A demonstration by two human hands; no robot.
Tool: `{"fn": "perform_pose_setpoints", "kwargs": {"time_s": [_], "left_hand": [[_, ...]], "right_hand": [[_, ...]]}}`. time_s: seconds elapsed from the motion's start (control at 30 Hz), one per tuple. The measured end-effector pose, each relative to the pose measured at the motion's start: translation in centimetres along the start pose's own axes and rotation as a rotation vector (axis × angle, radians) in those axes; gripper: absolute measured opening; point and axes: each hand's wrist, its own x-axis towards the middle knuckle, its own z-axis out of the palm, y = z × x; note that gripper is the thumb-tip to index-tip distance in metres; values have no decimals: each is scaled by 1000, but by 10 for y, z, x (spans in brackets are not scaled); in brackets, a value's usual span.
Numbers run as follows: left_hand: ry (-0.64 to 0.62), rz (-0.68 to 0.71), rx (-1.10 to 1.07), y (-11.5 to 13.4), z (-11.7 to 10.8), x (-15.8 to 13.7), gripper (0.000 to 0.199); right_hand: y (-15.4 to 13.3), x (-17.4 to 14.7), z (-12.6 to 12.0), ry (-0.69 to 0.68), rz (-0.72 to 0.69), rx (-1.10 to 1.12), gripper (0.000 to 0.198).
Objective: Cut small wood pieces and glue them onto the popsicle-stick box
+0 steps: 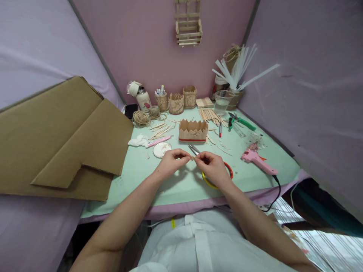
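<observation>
My left hand (175,163) and my right hand (212,166) meet over the table, each closed in a pinch. Between the fingertips is a tiny brownish piece (192,158), too small to name. Beneath my right hand lie scissors (210,182) with red and yellow handles, their blades pointing away from me. A wooden box (193,131) with a zigzag top edge and a red band along its base stands just beyond the hands. Left of it, a round white lid or dish (162,149) holds small scraps.
A pink glue gun (259,160) with a black cord lies at right, near green-handled pliers (246,123). Wooden sticks (211,115), twine (141,118) and a clear cup of water (222,102) sit farther back. Large cardboard (56,143) covers the left side.
</observation>
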Motion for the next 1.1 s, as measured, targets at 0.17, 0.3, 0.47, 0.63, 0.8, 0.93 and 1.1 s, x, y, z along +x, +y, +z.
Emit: {"fn": "perform_pose_setpoints", "kwargs": {"time_s": [0.17,0.3,0.47,0.63,0.8,0.93,1.1], "left_hand": [[6,-7,48,-1,0,1,15],[-10,0,43,-3,0,2,14],[-12,-7,-1,-3,1,1,13],[-28,-18,-26,-3,1,1,13],[-39,-16,-37,-4,2,1,13],[-22,-2,-40,-5,4,1,13],[-19,-43,-63,-3,7,0,14]], "right_hand": [[-1,-2,1,4,-14,-51,14],[-3,-2,2,2,-12,-57,13],[-5,-2,1,-15,8,-43,12],[-5,-2,1,-24,4,-44,11],[-4,-2,1,-24,-1,-25,11],[-4,-2,1,-20,-5,-26,11],[-4,-2,1,-17,-3,-11,10]]}}
